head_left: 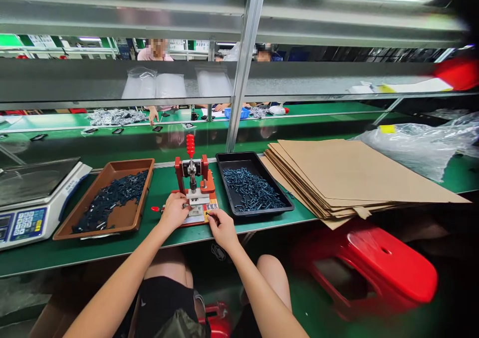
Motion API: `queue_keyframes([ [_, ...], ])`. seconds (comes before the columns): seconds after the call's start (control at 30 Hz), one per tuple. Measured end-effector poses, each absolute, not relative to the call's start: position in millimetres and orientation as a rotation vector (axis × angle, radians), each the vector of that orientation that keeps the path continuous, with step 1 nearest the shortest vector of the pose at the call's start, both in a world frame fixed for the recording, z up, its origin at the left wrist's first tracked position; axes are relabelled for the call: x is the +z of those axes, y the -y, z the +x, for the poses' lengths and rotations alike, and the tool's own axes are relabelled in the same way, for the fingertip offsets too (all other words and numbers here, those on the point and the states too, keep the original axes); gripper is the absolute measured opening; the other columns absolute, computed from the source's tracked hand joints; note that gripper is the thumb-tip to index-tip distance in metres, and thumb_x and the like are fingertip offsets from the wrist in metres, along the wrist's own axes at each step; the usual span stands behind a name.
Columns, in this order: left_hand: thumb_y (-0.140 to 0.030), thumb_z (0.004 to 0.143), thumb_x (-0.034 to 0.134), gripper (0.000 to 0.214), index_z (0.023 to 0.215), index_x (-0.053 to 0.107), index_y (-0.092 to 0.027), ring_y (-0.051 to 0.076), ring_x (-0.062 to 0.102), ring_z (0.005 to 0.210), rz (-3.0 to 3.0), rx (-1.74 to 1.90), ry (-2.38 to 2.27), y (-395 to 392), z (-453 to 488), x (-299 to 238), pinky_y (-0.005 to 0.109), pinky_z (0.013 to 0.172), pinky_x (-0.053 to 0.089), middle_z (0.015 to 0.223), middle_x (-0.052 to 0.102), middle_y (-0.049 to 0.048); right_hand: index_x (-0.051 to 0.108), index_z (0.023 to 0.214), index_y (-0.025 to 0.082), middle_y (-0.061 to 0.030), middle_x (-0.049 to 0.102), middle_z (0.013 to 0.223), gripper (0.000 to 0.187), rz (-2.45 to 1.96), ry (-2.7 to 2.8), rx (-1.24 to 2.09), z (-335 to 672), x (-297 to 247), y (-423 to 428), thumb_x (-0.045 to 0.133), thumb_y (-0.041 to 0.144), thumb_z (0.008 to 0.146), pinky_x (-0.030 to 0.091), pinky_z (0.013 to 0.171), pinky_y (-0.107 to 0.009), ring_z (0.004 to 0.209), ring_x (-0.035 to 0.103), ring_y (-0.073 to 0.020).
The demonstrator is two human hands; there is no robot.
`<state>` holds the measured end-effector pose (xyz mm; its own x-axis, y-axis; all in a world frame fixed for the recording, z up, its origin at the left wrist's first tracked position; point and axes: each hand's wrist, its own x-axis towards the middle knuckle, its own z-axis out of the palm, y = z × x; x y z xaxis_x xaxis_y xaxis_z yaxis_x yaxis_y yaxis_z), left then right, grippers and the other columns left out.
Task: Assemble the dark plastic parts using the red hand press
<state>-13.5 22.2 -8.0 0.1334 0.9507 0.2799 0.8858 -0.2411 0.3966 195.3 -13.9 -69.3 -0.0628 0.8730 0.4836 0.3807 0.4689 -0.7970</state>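
Observation:
A red hand press with a ribbed red handle stands upright on the green bench, a pale metal fixture on its base. My left hand rests at the fixture's left side, fingers bent together; anything between them is hidden. At the base's right front corner is my right hand, thumb and forefinger pinched on something too small to make out. Left of the press, a brown tray holds small dark parts. Right of it, a black tray holds many small dark bluish pins.
A weighing scale stands at the far left. Stacked brown cardboard sheets lie right of the black tray, with clear plastic bags behind. A metal post rises behind the press. A red stool is below right. People work across the bench.

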Motion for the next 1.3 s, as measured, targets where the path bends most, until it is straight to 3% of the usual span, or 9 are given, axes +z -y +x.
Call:
queue_keyframes([
  [0.17,-0.033,0.086,0.059,0.022,0.087,0.079,-0.023,0.029,0.065,0.105,2.306,0.602,-1.784,-18,-8,-3,0.043,0.095,0.047,0.108,0.075,0.0072,0.069,0.094,0.020,-0.0053,0.070,0.085,0.015,-1.088,1.649,0.569,195,-66,15,0.055,0.025,0.091,0.053,0.066,-0.029,0.069,0.063,-0.0171],
  [0.37,-0.033,0.087,0.057,0.028,0.106,0.077,-0.027,0.027,0.063,0.117,2.269,0.463,-1.735,-22,-4,3,0.039,0.105,0.044,0.125,0.072,0.0044,0.071,0.096,0.021,-0.0071,0.072,0.093,0.017,-1.053,1.604,0.608,197,-69,12,0.056,0.024,0.090,0.056,0.079,-0.033,0.085,0.068,-0.0203],
  [0.47,-0.034,0.084,0.061,0.034,0.114,0.074,-0.026,0.028,0.065,0.114,2.213,0.365,-1.828,-26,-1,3,0.038,0.101,0.047,0.120,0.073,0.0073,0.071,0.102,0.020,-0.0071,0.074,0.093,0.021,-1.097,1.500,0.756,197,-70,7,0.058,0.026,0.086,0.058,0.075,-0.033,0.081,0.069,-0.0202],
  [0.57,-0.033,0.082,0.062,0.040,0.120,0.072,-0.023,0.031,0.066,0.111,2.176,0.353,-1.868,-28,1,2,0.040,0.097,0.048,0.117,0.074,0.0106,0.072,0.095,0.021,-0.0064,0.073,0.092,0.018,-1.130,1.472,0.802,197,-66,1,0.059,0.029,0.085,0.057,0.076,-0.032,0.081,0.068,-0.0201],
  [0.8,-0.037,0.068,0.075,0.036,0.103,0.077,-0.027,0.031,0.065,0.112,2.258,0.356,-1.629,-28,-13,4,0.036,0.094,0.049,0.117,0.074,0.0054,0.071,0.083,0.020,-0.0022,0.069,0.077,0.014,-1.159,1.570,0.881,185,-56,-25,0.062,0.030,0.080,0.052,0.065,-0.028,0.065,0.061,-0.0166],
  [1.0,-0.035,0.069,0.075,0.032,0.099,0.077,-0.027,0.030,0.064,0.113,2.251,0.467,-1.606,-26,-16,-3,0.038,0.099,0.047,0.114,0.074,0.0054,0.076,0.093,0.022,-0.0032,0.076,0.094,0.020,-1.095,1.683,0.927,169,-55,-36,0.064,0.022,0.076,0.055,0.081,-0.034,0.085,0.070,-0.0213],
  [1.3,-0.036,0.074,0.072,0.028,0.099,0.077,-0.026,0.031,0.063,0.111,2.304,0.475,-1.604,-21,-14,-1,0.042,0.097,0.047,0.116,0.074,0.0058,0.078,0.096,0.024,-0.0043,0.077,0.100,0.022,-1.078,1.750,0.777,168,-56,-34,0.064,0.018,0.079,0.055,0.087,-0.036,0.091,0.071,-0.0223],
])
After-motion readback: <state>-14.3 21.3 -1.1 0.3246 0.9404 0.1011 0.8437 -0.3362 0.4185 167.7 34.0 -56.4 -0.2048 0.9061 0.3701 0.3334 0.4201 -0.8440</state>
